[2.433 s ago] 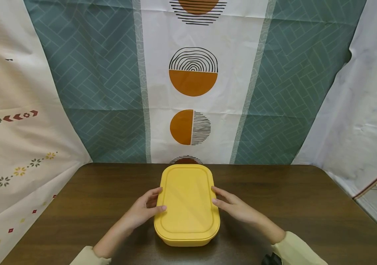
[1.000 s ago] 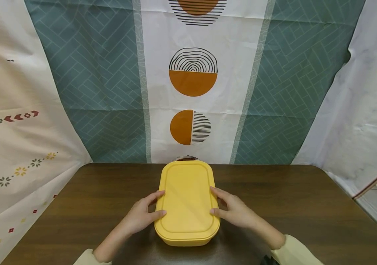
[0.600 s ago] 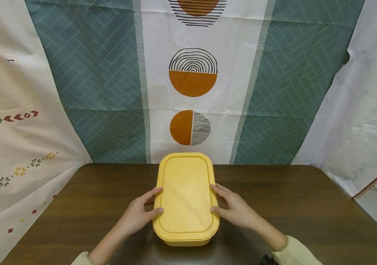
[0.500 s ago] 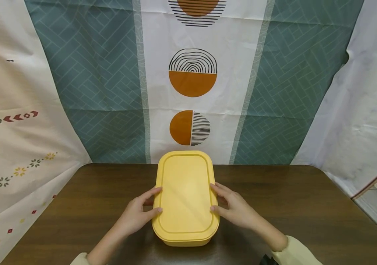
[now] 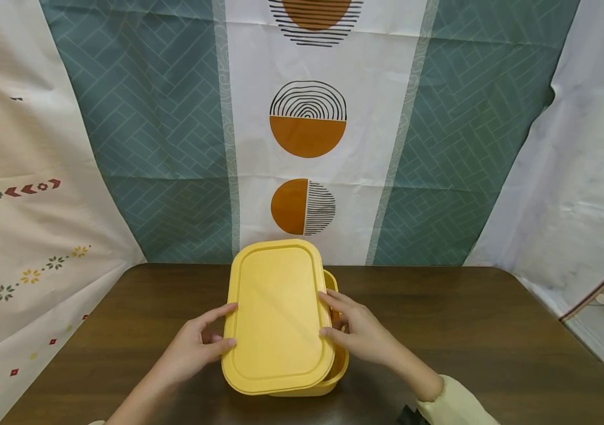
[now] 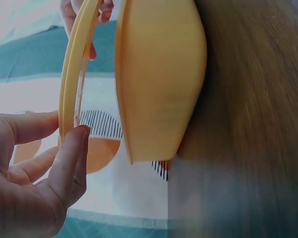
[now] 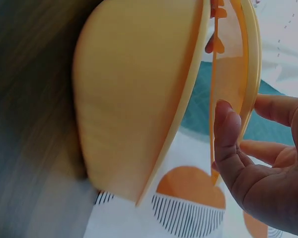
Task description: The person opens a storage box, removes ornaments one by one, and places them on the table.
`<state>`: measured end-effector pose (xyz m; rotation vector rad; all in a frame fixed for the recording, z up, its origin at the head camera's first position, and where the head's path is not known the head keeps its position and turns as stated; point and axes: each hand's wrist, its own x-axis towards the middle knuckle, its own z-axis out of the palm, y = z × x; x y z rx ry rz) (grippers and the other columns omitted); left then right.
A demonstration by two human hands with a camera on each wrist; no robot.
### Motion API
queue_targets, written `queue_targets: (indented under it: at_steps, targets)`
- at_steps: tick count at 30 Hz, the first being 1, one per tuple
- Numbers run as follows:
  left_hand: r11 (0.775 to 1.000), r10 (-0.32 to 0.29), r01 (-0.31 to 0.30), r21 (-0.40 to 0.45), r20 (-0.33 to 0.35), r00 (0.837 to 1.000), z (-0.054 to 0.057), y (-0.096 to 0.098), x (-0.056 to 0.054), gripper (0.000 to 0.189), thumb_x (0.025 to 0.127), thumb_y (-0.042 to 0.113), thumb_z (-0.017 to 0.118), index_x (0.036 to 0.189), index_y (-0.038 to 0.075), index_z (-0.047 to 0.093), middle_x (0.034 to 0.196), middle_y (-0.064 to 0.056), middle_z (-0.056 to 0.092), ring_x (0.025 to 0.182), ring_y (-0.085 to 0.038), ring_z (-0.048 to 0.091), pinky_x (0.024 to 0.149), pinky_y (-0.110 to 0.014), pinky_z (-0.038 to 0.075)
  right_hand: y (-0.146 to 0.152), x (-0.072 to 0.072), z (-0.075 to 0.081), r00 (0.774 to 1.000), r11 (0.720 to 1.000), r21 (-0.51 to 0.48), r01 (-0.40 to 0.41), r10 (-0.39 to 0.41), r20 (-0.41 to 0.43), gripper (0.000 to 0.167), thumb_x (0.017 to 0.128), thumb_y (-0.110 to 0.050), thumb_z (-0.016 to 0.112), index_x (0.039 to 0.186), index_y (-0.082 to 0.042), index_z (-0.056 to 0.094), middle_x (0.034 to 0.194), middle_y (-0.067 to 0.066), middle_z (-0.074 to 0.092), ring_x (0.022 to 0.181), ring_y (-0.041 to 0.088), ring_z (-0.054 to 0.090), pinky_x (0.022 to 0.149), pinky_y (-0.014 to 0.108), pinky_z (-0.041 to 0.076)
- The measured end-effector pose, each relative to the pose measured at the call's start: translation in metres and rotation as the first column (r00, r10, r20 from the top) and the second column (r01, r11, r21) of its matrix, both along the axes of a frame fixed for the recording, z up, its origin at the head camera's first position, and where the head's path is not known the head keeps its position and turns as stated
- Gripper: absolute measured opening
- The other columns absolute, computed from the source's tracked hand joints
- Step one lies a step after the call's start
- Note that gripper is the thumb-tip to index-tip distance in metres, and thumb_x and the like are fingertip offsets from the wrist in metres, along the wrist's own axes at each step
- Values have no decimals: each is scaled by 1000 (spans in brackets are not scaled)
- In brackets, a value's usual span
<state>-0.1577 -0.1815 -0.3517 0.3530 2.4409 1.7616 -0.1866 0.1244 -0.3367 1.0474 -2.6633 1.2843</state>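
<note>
Head view, left hand [image 5: 190, 348]: grasping the yellow lid [image 5: 278, 316] along its left long edge, fingertips pinching the rim.
Other side, right hand [image 5: 361, 333]: grasping the same lid at its right long edge (its fingertips also show at the top of the left wrist view).
Opposed grip: probably chosen so that the lid is supported evenly across its short width, with neither side left to dip.
Lid position: above the yellow box [image 6: 161, 84], apart from its rim in both wrist views, and offset toward the person's left, baring a strip of the box's open right side.
Lid's long axis: runs away from the person; short ends point near and far, top face up. Any slight tilt is hard to judge.
Box: upright on the worktop [image 5: 456, 330], mouth up, its visible right side running nearly parallel to the lid; whatever it may contain is hidden.
Box placement: central between the forearms, which likely gives both hands equal reach.
Backdrop: patterned cloth [image 5: 174, 177] hanging behind the worktop's far edge.
</note>
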Motion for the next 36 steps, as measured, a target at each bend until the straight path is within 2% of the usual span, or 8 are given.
queue_targets:
  at_steps: [9,17,20,23,27,28,31,36]
  targets:
    - [994,62,-74,82,135,989,9,-36,15,69,80,5,66,139,-2,32,91,-16,66,75,-18,64,65,-36,54,-39,0,6,1000,1000,-15,-20,20,11,55,86,-19,63,134,-2,44,136,19,39,65,3,55,62,20,48]
    - [980,197,-201,5,176,965,9,-71,19,66,78,1,62,138,2,36,122,-22,47,72,-20,62,62,-37,54,-73,7,2,996,997,-4,-80,80,34,49,87,-23,62,131,-5,49,120,9,51,68,3,51,64,18,46]
    - [981,188,-192,4,203,961,5,-87,19,65,78,2,61,138,2,37,134,-28,32,78,-21,63,64,-39,54,-86,10,0,996,997,-1,-74,74,49,50,86,-26,62,130,-6,50,113,7,52,66,2,48,61,17,44]
    - [989,135,-144,22,236,962,-2,-105,19,59,80,4,61,136,15,44,137,-30,23,82,-20,62,65,-41,54,-99,15,-1,995,997,4,-78,77,63,49,87,-27,62,130,-8,51,108,5,52,62,-1,45,57,15,43]
    - [996,63,-75,38,253,965,-9,-129,18,48,83,5,60,119,36,53,132,-25,32,84,-21,62,67,-42,54,-115,22,-1,994,996,17,-88,86,71,47,87,-28,61,129,-8,52,102,3,52,58,-2,43,56,13,41]
    - [997,51,-64,41,259,964,-10,-134,17,47,83,5,60,115,39,54,129,-19,36,84,-21,62,68,-43,54,-118,23,-1,993,996,16,-87,86,77,47,87,-28,61,128,-8,52,101,2,52,58,-3,43,57,13,41]
    - [999,23,-35,37,275,961,-13,-147,16,45,85,6,59,111,43,55,128,-14,39,87,-21,62,70,-44,53,-128,29,-2,995,996,32,-82,80,64,46,87,-29,61,127,-7,53,98,-1,50,57,-4,43,58,11,40]
    - [999,-14,-1,47,312,950,-17,-160,13,44,87,6,56,109,44,56,132,-24,32,89,-22,62,72,-45,52,-140,37,-7,996,994,68,-81,79,33,47,87,-31,61,127,-7,54,93,-2,49,55,-6,42,58,9,39]
